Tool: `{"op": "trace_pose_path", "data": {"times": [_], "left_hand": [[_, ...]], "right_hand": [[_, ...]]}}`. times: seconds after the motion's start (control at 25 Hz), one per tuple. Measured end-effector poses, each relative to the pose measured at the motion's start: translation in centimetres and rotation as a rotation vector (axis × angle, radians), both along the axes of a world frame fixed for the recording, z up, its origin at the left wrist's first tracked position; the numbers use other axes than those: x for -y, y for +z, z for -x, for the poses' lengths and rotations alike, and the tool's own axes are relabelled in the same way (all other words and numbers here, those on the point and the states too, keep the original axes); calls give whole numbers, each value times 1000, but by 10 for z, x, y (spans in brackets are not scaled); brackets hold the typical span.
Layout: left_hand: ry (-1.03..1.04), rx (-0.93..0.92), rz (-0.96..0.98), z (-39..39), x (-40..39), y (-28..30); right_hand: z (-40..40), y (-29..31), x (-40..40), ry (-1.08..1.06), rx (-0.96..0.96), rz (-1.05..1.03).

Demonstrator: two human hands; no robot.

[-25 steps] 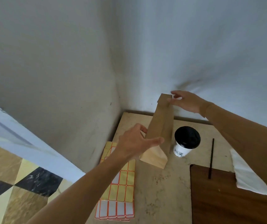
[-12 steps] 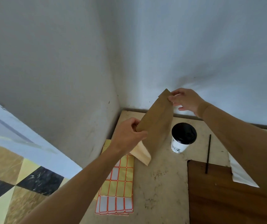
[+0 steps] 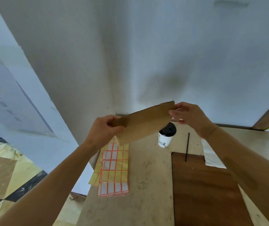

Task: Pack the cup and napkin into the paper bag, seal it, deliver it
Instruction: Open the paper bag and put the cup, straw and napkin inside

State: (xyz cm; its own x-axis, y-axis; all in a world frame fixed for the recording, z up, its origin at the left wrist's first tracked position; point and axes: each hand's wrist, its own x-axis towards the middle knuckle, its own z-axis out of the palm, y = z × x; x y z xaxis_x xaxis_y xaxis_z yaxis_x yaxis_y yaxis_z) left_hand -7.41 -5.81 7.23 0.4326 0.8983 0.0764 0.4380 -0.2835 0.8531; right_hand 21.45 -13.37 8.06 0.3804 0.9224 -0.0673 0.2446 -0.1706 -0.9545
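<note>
Flat paper bag [image 3: 145, 124] held in the air, not yet opened

My left hand [image 3: 103, 132] pinches its near-left end, my right hand [image 3: 190, 116] its far mouth edge, above the cup [image 3: 165, 136]; the napkin [image 3: 211, 154] lies right. It looks light, thin and creasable, so I'd judge the mouth's two layers the place to grip.

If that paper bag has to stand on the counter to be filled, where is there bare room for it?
Bare counter lies between the label sheets and the wooden board, in front of the cup. The board is mostly clear too. It is more crowded near the straw and napkin.
</note>
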Motion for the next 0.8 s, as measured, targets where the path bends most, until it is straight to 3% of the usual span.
{"op": "trace_pose_path", "data": {"times": [0.24,0.48,0.8], "left_hand": [[-80,55,-13,10,58,11],[-223,27,90,-2,134,-28],[-397,-15,59,-12,186,-70]], "right_hand": [[18,9,113,-107,23,-61],[36,-18,243,-198,48,3],[31,-64,320,-309,170,105]]}}
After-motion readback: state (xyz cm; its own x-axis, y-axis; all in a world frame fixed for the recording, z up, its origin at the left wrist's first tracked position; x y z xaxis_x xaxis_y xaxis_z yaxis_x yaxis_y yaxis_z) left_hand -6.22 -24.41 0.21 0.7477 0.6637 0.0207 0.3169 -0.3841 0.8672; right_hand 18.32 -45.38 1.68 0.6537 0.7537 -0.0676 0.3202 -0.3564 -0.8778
